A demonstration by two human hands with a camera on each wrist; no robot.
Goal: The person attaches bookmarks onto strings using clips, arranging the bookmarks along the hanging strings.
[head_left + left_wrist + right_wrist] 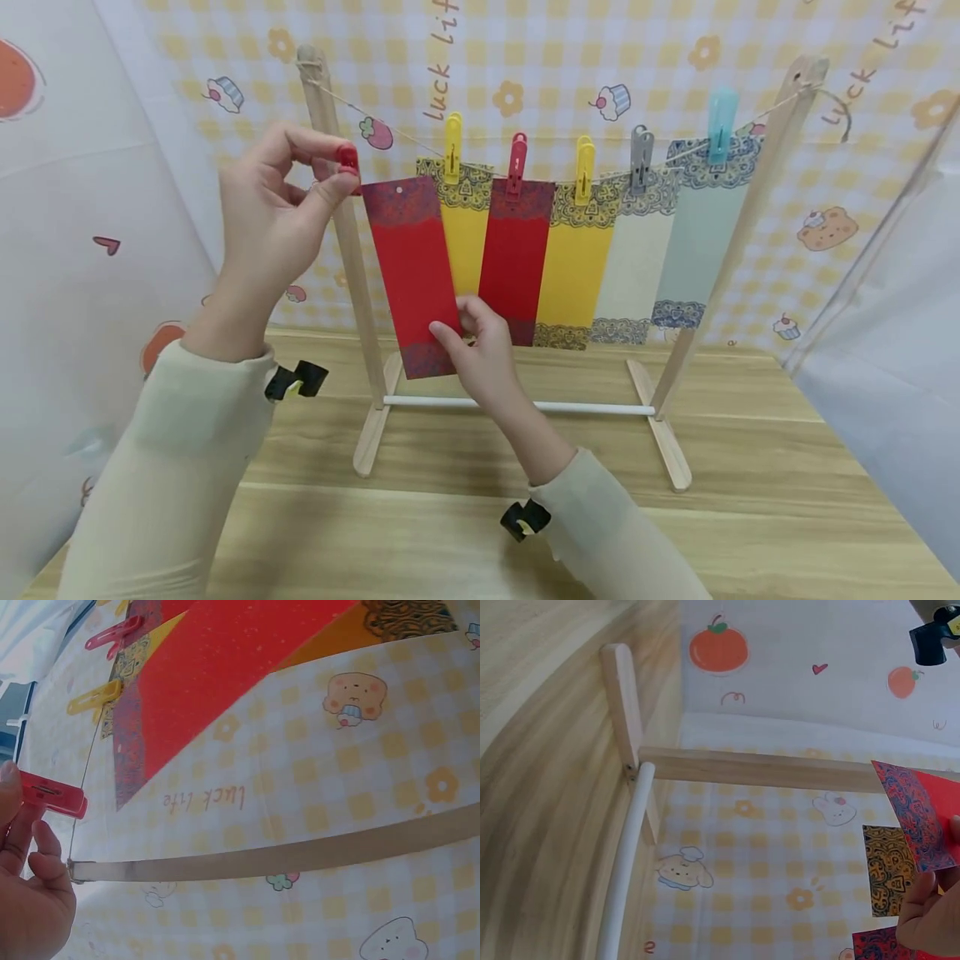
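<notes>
your left hand (pixel 273 212) pinches a red clip (pixel 347 158) between thumb and fingertips, up by the string (pixel 405 135) beside the left post of the wooden rack (pixel 345 233). your right hand (pixel 483 346) grips the lower edge of the red card (pixel 412 271), which hangs tilted in front of the rack, its top corner just beside the clip. five more cards hang clipped along the string, above the desk (pixel 450 517).

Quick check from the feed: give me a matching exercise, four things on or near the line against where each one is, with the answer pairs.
Things:
1. red peg
2. loose red card
3. blue peg
4. grey peg

Places:
A. clipped on the string, far right
B. pinched in the left hand
C. held low by the right hand
D. on the string, second from the right

Pairs: 1-B, 2-C, 3-A, 4-D
</notes>
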